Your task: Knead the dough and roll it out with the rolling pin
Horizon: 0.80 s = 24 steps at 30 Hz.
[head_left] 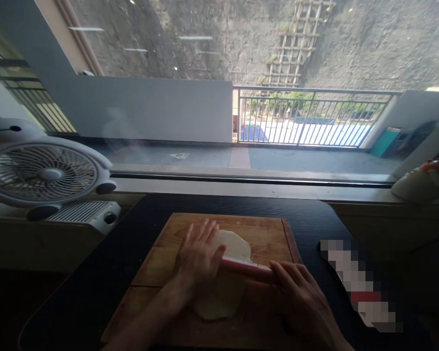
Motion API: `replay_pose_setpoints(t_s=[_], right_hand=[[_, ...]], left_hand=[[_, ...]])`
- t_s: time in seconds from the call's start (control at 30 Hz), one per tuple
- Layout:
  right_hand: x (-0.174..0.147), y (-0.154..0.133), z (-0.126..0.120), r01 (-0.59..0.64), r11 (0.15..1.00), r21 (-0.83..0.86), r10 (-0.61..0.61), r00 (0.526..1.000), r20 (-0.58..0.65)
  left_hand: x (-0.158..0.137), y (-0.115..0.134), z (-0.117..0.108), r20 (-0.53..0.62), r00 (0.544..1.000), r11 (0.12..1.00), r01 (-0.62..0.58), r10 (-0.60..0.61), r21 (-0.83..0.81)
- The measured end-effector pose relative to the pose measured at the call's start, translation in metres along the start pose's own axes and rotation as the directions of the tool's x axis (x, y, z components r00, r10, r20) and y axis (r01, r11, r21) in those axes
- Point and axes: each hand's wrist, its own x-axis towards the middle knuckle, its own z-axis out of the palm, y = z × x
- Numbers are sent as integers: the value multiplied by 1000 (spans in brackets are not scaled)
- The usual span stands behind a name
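Note:
A flattened sheet of pale dough (232,243) lies on a wooden cutting board (267,234). Across the dough runs a reddish-brown rolling pin (249,269). My left hand (202,252) has its fingers stretched out, over the dough's left edge and the board, with the thumb beside the pin's left part. Whether its palm presses on the pin is hidden. At the pin's right end, my right hand (300,285) is closed, with its fingers bent over the wood. The dough shows on both the far and near sides of the pin.
The board rests on a dark table (95,273). A blurred-out long object (358,282) lies at the table's right. To the left, a white fan (47,170) stands on a white slatted unit (88,214). Behind the table are a window sill (241,188) and glass.

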Motion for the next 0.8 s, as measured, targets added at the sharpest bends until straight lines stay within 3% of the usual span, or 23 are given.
replay_pose_setpoints(t_s=[0.07,0.13,0.2,0.27,0.37,0.43,0.5,0.6,0.67,0.73,0.8], right_hand=[[-10,0,2,-2,1000,-1,2,1000,-16],[-8,1,1,-20,999,-25,20,1000,-15],[6,6,-1,-45,998,-52,46,999,15],[30,14,-2,-92,993,-74,96,994,45],[63,27,-1,-194,975,-104,200,978,57],[72,31,1,-230,964,-134,239,970,53],[63,30,3,-206,962,-178,217,975,45],[27,20,5,-92,969,-230,100,995,26],[5,13,5,-26,970,-243,30,999,11],[-1,11,6,-7,969,-248,10,1000,14],[13,14,9,-41,964,-261,51,998,31]], left_hand=[[-34,-3,-2,-29,996,994,-88,90,71],[-40,-6,-2,-25,994,990,-99,102,101],[-16,-6,1,26,999,996,-34,32,83],[28,-6,6,103,992,997,68,-72,44],[86,-4,10,118,983,990,136,-139,31],[97,-2,9,119,983,990,137,-140,27],[78,0,5,128,984,993,119,-121,21],[14,1,-2,136,990,999,35,-38,20],[-25,2,-5,82,994,996,-77,73,50],[-40,2,-5,50,991,990,-125,121,71],[-25,0,-2,55,995,994,-88,84,71]])
